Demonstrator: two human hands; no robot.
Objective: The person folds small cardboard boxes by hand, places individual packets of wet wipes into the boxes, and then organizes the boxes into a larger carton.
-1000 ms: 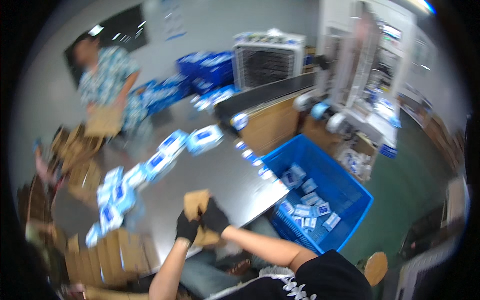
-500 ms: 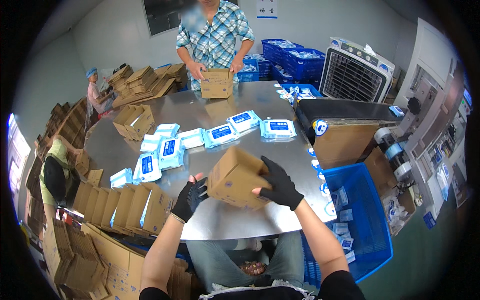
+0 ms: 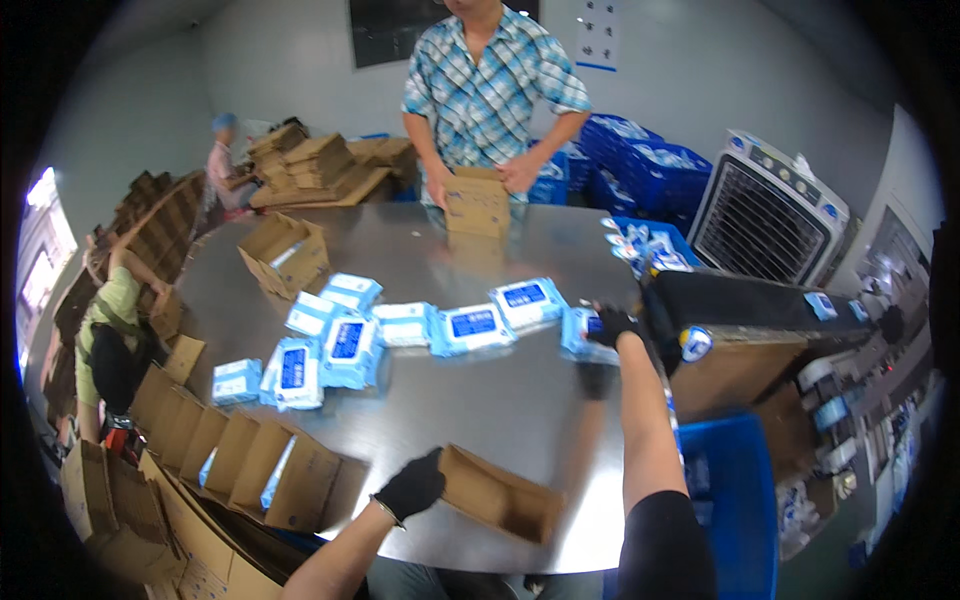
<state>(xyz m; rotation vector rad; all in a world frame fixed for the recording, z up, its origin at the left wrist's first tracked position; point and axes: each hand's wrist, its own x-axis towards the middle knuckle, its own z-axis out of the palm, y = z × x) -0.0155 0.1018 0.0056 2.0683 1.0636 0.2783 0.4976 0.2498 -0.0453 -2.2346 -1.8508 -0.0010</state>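
My left hand [image 3: 411, 485], in a black glove, holds the near end of a brown cardboard box [image 3: 500, 495] lying on its side on the round metal table [image 3: 470, 395]. My right hand [image 3: 612, 324], also gloved, is stretched out across the table and grips a blue and white wipes pack [image 3: 580, 333] at the right end of a row of such packs [image 3: 470, 328]. More packs [image 3: 325, 352] lie in a loose group to the left.
Across the table a person in a checked shirt [image 3: 490, 95] holds a cardboard box [image 3: 476, 203]. An open box [image 3: 286, 252] sits at the far left. Folded cartons [image 3: 240, 465] line the near left edge. A blue crate [image 3: 745, 490] and conveyor [image 3: 750, 300] stand right.
I set the box down on the table; my right hand left it and reached out to the wipes pack. My left hand stays on the box.
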